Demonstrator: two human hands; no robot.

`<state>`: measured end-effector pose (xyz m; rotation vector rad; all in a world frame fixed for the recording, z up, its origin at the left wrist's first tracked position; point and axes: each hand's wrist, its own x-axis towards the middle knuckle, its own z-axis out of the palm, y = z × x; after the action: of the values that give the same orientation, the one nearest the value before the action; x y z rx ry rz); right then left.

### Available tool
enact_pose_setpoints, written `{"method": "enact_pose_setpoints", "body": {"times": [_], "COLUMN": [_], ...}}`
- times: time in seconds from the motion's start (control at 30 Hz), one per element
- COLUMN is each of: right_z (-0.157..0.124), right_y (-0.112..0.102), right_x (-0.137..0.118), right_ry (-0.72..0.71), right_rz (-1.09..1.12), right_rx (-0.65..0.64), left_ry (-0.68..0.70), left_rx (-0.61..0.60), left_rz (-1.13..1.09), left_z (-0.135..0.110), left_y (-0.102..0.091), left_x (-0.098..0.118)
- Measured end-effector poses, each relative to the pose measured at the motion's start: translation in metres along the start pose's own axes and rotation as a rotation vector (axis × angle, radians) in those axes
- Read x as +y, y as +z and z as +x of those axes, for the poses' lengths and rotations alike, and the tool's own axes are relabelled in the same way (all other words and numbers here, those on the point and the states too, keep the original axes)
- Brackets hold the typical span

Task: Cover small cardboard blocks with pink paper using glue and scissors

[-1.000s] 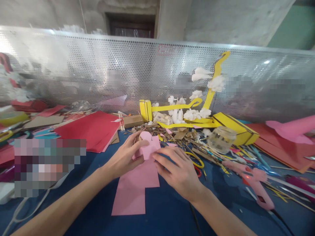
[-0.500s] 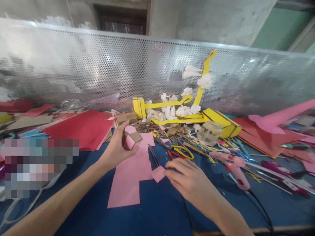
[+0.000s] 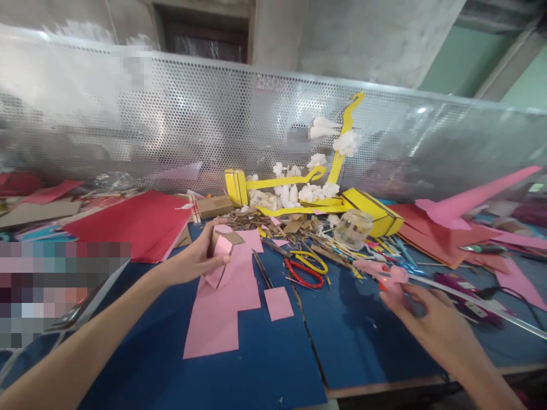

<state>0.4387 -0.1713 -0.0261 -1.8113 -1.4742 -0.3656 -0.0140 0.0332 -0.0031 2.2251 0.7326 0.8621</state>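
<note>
Head view: left hand point(image 3: 194, 259) curled around a small cardboard piece point(image 3: 223, 245) covered in pink paper, held just above the top end of the big pink sheet point(image 3: 220, 302) on the blue tabletop point(image 3: 265, 364). Thumb underneath, fingers over the top, so a proper grip. Right hand point(image 3: 431, 322) out to the right, fingers spread and loose, holding nothing, fingertips just at the pink glue gun point(image 3: 382, 276); can't tell if actually touching. Bit blurry there.

Between the hands: small pink square point(image 3: 278, 303) flat on the tabletop beside the sheet, thin dark blade-like tool point(image 3: 262, 269) just above it, then red scissors point(image 3: 303, 273) and yellow scissors point(image 3: 314, 261) overlapping. Past those, heap of cardboard scraps point(image 3: 294, 225), clear jar point(image 3: 352, 229), and yellow cardboard model point(image 3: 325, 188) with white cotton tufts against the perforated metal screen point(image 3: 192, 131). Red paper stack point(image 3: 137, 225) back left, more red and pink sheets plus a pink cone point(image 3: 474, 199) far right. Dark cable across the tabletop near the right edge.
</note>
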Motion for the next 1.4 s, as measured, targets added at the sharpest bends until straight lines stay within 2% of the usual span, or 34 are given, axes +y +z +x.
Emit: {"method": "enact_pose_setpoints", "body": {"times": [0.1,0.23,0.33,0.43,0.53,0.73,0.87,1.0,1.1,1.2,1.4], "right_z": [0.008,0.007,0.009,0.02,0.036,0.064,0.066,0.053,0.044,0.04,0.041], "right_y": [0.011,0.004,-0.006,-0.003,0.013,0.059,0.087,0.098,0.095,0.09,0.089], "right_x": [0.006,0.005,-0.006,-0.028,-0.059,-0.127,-0.15,-0.151,-0.147,-0.144,-0.145], "right_ry": [0.03,0.167,0.286,0.306,0.276,0.108,0.042,0.042,0.02,-0.075,-0.143], "right_rz": [-0.066,-0.014,0.122,0.323,0.582,0.913,1.053,1.03,0.862,0.712,0.61], "right_rx": [-0.095,-0.097,-0.119,-0.117,-0.191,-0.567,-0.71,-0.698,-0.636,-0.598,-0.542], "left_ry": [-0.038,-0.083,-0.062,-0.019,0.024,-0.004,0.01,-0.031,-0.054,-0.04,0.005], "left_rx": [-0.021,-0.06,0.0,0.091,0.176,0.217,0.271,0.259,0.227,0.207,0.196], "left_rz": [-0.005,-0.065,-0.158,-0.174,-0.063,0.101,0.17,0.212,0.256,0.31,0.371], "left_z": [0.001,0.002,0.003,0.005,0.004,0.0,0.0,-0.001,-0.002,-0.003,-0.004], "left_y": [-0.003,-0.005,-0.003,0.004,0.012,0.024,0.024,0.024,0.026,0.031,0.034], "left_x": [0.002,0.011,0.016,0.018,0.021,0.024,0.019,0.02,0.024,0.028,0.028]}}
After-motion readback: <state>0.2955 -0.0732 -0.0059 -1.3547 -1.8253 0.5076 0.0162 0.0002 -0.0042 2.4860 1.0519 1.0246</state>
